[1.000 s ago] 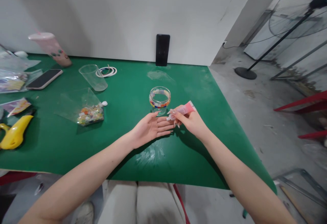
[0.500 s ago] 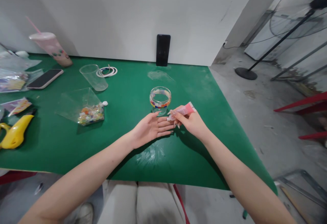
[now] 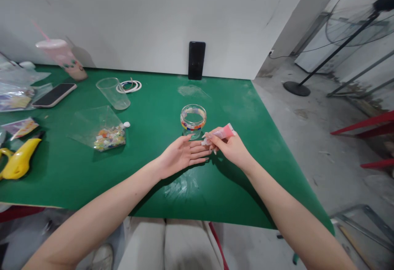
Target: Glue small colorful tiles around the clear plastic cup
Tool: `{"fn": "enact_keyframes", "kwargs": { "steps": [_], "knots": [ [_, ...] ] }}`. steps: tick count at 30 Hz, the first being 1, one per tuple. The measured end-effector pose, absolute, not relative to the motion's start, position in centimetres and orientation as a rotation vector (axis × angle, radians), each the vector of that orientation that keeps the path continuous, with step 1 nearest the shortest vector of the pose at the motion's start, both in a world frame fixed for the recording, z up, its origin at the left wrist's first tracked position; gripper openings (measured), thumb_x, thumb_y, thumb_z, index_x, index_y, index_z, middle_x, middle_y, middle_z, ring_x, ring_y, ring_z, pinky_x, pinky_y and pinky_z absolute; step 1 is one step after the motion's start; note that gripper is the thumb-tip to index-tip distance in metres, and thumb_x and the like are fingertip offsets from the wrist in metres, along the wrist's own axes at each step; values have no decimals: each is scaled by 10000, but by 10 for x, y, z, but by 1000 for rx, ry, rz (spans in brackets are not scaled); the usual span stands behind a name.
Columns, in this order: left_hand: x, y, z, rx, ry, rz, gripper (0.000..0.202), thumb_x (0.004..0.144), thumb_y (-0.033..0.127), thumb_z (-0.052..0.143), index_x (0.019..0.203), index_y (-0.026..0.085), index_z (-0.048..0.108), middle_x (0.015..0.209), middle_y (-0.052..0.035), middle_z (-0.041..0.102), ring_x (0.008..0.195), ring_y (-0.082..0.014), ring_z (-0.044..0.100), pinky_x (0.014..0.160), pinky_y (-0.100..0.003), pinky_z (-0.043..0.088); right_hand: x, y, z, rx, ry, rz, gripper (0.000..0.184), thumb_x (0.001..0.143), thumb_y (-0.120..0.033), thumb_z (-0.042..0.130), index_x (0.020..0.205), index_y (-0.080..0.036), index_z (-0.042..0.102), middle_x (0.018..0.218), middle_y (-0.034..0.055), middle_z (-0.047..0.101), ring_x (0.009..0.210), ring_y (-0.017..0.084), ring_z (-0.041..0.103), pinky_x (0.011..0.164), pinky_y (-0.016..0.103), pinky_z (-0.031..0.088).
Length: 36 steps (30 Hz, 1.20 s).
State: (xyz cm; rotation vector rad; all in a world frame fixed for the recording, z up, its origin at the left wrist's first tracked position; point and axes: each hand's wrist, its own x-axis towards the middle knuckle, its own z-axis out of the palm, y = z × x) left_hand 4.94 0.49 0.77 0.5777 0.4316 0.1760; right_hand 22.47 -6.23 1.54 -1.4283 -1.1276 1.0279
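My right hand grips a small pink tube with a white nozzle, its tip pointing left at the fingertips of my left hand. My left hand lies palm up and flat on the green table, fingers stretched out and apart, holding nothing. Just behind both hands stands a clear glass ring with a band of coloured tiles around its side.
A plastic bag of coloured tiles, a tipped clear cup, a white cable coil, a phone, a pink tumbler, a yellow tool, a black phone against the wall. The table's right edge drops to a concrete floor with a fan stand.
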Motion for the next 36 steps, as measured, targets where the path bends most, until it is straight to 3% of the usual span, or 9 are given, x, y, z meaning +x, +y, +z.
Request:
{"fn": "enact_keyframes", "kwargs": {
  "steps": [16,23,36],
  "knots": [
    [51,5,5,594,479,194,469,924,344,346,1220,34,537,1237,-197,603,1226,-260,509,1106,-418,245,225,-62,13,-1474,-1158,967,294,753,-478,647,741,-188,603,568,-1,601,475,136,545,516,283,461],
    [54,0,8,659,562,233,305,919,214,423,1089,63,626,1134,-172,668,1107,-229,605,1072,-392,331,224,-64,11,-1508,-1205,909,246,780,-434,630,746,-191,616,639,23,640,530,153,575,552,297,483],
    [55,-1,10,773,664,240,248,902,206,502,1031,74,668,1053,-160,703,988,-210,666,1008,-369,420,221,-64,13,-1541,-1253,877,224,785,-389,611,738,-169,621,624,19,643,560,151,595,561,278,483]
  ]
}}
